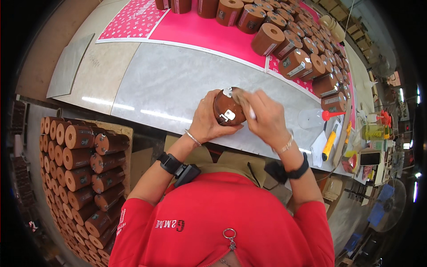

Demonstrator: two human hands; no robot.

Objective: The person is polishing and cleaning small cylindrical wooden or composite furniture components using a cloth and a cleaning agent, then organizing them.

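My left hand (206,118) is wrapped round the side of a brown wooden cylinder (235,120), which I hold up over the near edge of the grey worktop. Shiny white patches show on the cylinder's surface, and its upper end points away from me. At the cylinder's right side my right hand (268,119) is closed, its fingers pressed together. A greyish-brown piece, blurred, with a bit of white below it, sticks out of those fingers against the cylinder. What that piece is I cannot make out.
Many brown wooden cylinders (267,39), several with centre holes, stand on a pink sheet (200,33) at the back. More lie stacked on a pallet (126,153) at left. At right are a clear bottle with a red nozzle (329,115) and a yellow cutter (329,143).
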